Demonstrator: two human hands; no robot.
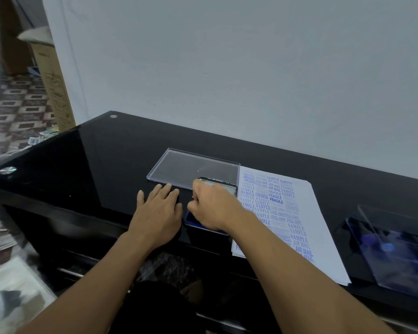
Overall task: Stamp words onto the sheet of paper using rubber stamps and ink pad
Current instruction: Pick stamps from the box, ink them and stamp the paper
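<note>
1. The sheet of paper (323, 225) lies flat on the black worktop (106, 165), white and crowded with blue stamped words: SAMPLE, FRAGILE, AIR MAIL.
2. The ink pad (196, 224), blue in a dark open case, sits just left of it.

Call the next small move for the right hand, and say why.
Probably lift the right hand off the ink pad and carry it right to the paper. It curls down onto the blue pad, likely inking a stamp hidden beneath it, and the sheet beside the pad has bare space along its right edge.
</note>
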